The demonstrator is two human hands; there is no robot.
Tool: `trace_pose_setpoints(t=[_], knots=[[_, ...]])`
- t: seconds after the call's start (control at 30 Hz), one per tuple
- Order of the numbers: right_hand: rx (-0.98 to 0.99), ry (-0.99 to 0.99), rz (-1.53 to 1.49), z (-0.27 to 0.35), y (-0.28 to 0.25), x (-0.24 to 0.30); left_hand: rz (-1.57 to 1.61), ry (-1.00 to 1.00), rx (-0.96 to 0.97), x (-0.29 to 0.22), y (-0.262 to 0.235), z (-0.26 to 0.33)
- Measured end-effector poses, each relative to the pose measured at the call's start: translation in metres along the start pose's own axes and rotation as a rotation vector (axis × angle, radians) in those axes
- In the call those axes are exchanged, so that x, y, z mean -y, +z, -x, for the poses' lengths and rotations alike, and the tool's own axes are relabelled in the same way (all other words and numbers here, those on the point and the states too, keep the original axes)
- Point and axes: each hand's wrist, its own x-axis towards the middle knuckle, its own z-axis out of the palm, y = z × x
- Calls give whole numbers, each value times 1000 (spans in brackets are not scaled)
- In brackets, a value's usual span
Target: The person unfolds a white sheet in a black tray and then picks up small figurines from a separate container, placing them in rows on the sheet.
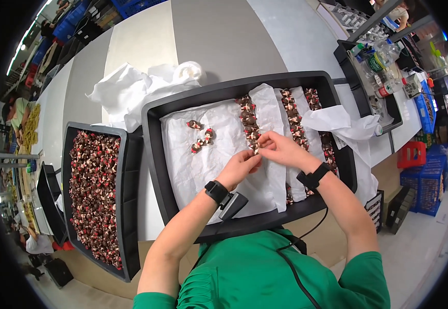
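Over a black tray (154,154) lined with white paper (183,170), my two hands meet at the near end of a row of small brown, cream and red figurines (248,116). My right hand (286,153) pinches a small figurine (256,149) between thumb and fingertips. Right beside it, the fingers of my left hand (240,169) are pressed together; what they hold, if anything, is hidden. Several loose figurines (208,135) lie on the paper to the left. More rows (293,116) lie on the right, with paper strips (270,110) between them.
A grey bin (122,206) full of similar figurines (94,190) stands left of the tray. Crumpled white paper (126,92) lies behind it on the table (219,36). At the right, a dark tray (360,87) holds plastic bottles (381,62). A loose paper sheet (332,118) overhangs the tray's right rim.
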Motion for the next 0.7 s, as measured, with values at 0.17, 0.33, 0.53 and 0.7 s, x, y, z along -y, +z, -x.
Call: trace_pose_setpoints(t=[0.17,0.33,0.53,0.7], knots=[[80,48,18,-3,-3,2,184,-67,59,12,12,-11],[103,14,57,-3,-2,18,302,-55,16,6,17,-1],[34,-70,212,-3,0,14,293,101,-51,13,15,-2],[-73,-141,453,5,4,-10,-472,206,-292,6,13,-5]])
